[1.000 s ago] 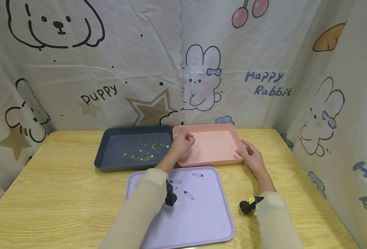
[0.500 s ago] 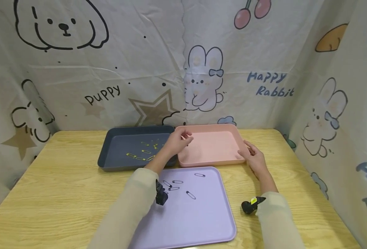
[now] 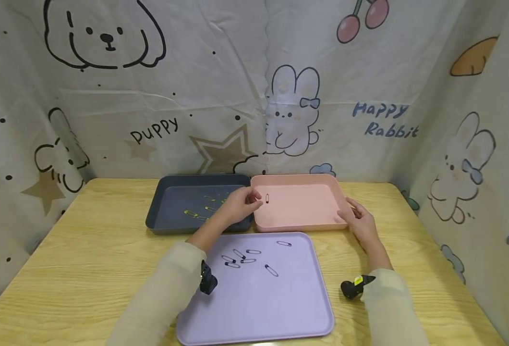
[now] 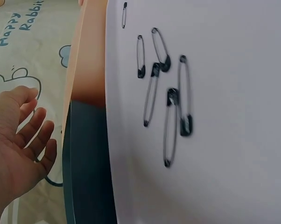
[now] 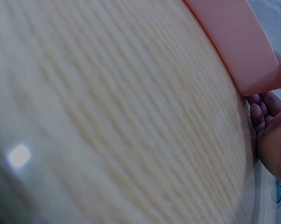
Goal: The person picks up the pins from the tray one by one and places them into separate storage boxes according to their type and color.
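My left hand (image 3: 238, 207) hovers over the seam between the dark grey tray and the pink tray, its fingers loosely bent around nothing. In the left wrist view that hand (image 4: 21, 144) also shows bare fingertips. One safety pin (image 3: 267, 198) lies in the pink tray (image 3: 302, 206), just right of those fingertips. At the pink tray's right end, my right hand (image 3: 360, 222) holds the wall, thumb at the rim and fingers outside. The lilac tray (image 3: 259, 307) in front carries several black-headed safety pins (image 3: 271, 270).
Yellow safety pins (image 3: 190, 213) lie in the dark grey tray (image 3: 163, 206), partly hidden by my left hand and forearm. The two deep trays stand side by side behind the lilac one. A printed cloth (image 3: 220, 96) hangs behind the wooden table (image 3: 86, 250).
A safety pin has come into view inside the pink tray. My left hand has drawn back leftward from it. The right hand keeps its hold, and the head view has turned slightly left.
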Demonstrator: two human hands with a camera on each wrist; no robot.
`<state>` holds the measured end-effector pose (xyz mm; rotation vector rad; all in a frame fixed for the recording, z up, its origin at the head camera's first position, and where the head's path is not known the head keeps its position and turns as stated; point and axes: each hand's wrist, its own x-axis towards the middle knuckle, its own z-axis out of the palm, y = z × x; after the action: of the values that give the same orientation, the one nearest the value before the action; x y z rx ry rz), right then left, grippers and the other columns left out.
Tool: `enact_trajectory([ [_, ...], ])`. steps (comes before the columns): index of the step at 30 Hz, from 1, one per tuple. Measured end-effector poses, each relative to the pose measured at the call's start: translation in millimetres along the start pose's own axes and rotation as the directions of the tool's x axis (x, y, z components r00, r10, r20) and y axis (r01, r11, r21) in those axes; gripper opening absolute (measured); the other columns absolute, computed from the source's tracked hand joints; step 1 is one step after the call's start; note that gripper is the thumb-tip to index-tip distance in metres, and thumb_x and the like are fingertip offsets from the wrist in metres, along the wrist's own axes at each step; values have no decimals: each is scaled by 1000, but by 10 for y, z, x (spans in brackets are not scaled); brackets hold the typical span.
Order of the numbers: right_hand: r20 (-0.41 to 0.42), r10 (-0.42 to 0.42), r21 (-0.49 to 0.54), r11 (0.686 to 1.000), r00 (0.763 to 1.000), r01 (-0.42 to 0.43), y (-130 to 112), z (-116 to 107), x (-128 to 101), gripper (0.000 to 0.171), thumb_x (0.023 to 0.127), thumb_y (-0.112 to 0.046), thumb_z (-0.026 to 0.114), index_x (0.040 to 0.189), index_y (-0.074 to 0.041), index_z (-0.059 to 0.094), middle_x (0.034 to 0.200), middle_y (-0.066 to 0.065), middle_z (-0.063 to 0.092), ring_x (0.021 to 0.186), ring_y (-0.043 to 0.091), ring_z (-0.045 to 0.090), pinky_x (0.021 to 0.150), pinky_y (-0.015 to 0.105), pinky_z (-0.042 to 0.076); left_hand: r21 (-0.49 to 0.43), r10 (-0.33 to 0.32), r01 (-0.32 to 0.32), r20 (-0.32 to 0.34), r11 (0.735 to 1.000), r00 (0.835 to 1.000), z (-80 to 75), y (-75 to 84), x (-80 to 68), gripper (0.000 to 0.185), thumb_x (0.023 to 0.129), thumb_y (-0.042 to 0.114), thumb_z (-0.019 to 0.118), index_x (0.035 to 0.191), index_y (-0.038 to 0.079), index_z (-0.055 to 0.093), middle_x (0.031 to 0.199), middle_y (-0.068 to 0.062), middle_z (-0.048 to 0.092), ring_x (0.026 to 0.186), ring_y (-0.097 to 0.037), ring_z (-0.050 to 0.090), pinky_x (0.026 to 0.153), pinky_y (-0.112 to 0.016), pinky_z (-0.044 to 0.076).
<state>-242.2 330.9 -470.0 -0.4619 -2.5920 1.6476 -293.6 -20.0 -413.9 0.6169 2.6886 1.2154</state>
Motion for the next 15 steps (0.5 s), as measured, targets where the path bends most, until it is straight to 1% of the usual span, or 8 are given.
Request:
enact_trajectory([
  [3, 3, -7, 13, 1000, 1000, 7, 4, -9, -5, 71, 88, -41, 60, 148, -20, 29, 148, 14, 35, 131, 27, 36, 79, 6, 36, 15, -8, 8, 4, 1000, 1000, -15, -26, -61, 19, 89, 23, 62, 102, 9, 62, 91, -6, 58, 78, -16, 51, 67, -25, 42],
  [5, -2, -7, 14, 1000, 1000, 7, 8, -17, -4, 71, 88, -42, 60, 148, -20, 29, 147, 15, 36, 129, 26, 37, 74, 4, 35, 23, 1, -1, 1, 1000, 1000, -22, -38, -97, 19, 89, 24, 62, 101, 9, 63, 93, -5, 59, 80, -16, 51, 70, -26, 43],
  [10, -8, -7, 17, 1000, 1000, 7, 11, -27, 4, 71, 88, -42, 61, 148, -20, 29, 145, 14, 38, 124, 22, 38, 71, 4, 37, 35, 45, -45, -6, 998, 999, -44, -50, -208, 17, 89, 23, 62, 98, 9, 65, 94, -5, 61, 80, -16, 52, 72, -27, 43],
  [13, -5, -10, 15, 1000, 1000, 10, 9, -17, 6, 72, 88, -43, 61, 148, -20, 29, 145, 15, 39, 121, 20, 39, 70, 6, 37, 49, 62, -62, 7, 997, 998, -64, -60, -287, 14, 88, 22, 63, 96, 10, 65, 92, -4, 60, 77, -14, 51, 69, -25, 43],
  [15, -3, -13, 14, 1000, 1000, 13, 5, -6, 4, 72, 88, -43, 61, 148, -20, 29, 144, 15, 39, 119, 19, 40, 70, 7, 37, 66, 85, -86, 21, 994, 996, -84, -71, -345, 13, 88, 21, 63, 94, 10, 65, 90, -3, 60, 75, -13, 51, 68, -25, 43],
])
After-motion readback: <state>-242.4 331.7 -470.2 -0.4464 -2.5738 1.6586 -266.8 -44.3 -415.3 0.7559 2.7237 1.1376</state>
